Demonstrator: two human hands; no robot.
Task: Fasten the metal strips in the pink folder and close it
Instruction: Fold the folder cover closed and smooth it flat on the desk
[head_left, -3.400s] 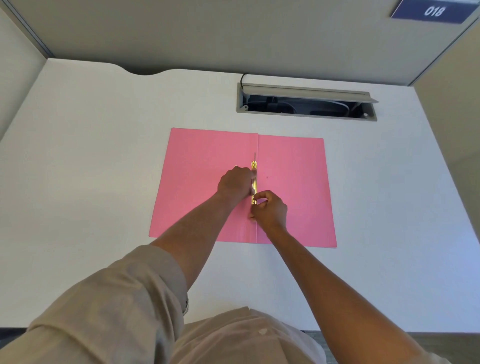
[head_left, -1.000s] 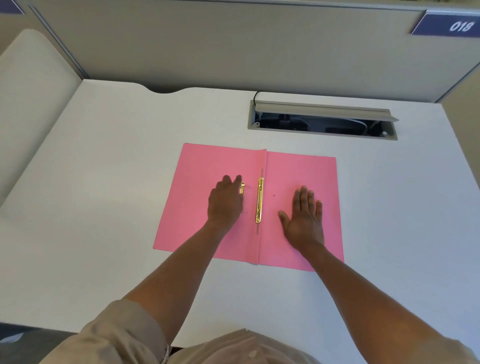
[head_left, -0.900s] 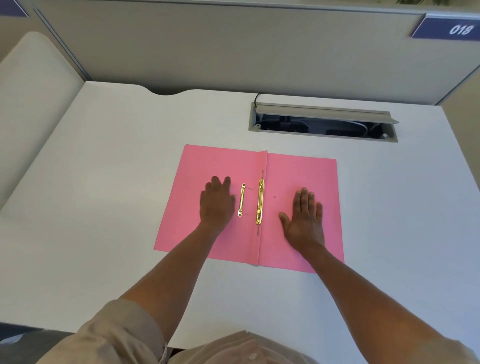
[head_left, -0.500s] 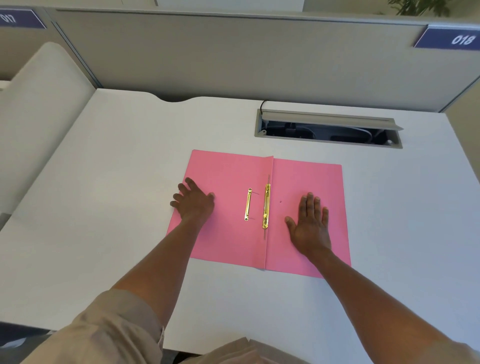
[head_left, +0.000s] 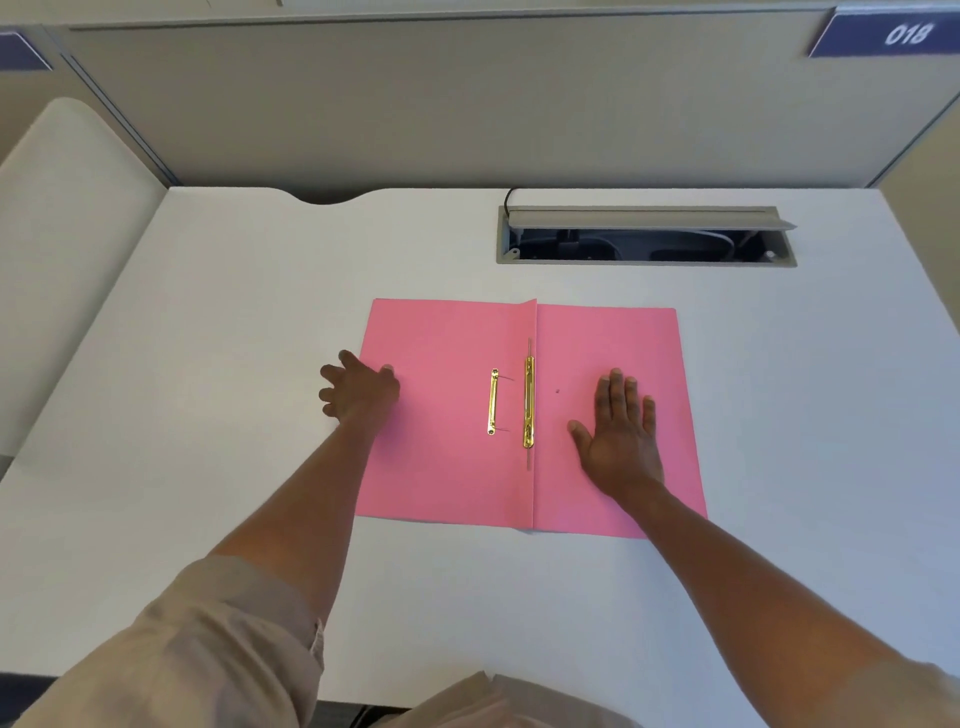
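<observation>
Head view: the folder (head_left: 447, 415) lies open on the table (head_left: 208, 467), my right hand (head_left: 618, 436) flat and empty on its right leaf, my left hand (head_left: 358, 389) loosely open at the left edge, which I should lift and swing over the strips (head_left: 528, 402).

Count on the white desk (head_left: 519, 597)

One pink folder (head_left: 441, 467), two gold metal strips (head_left: 528, 402), two hands, one cable tray (head_left: 644, 236) near the far edge.
</observation>
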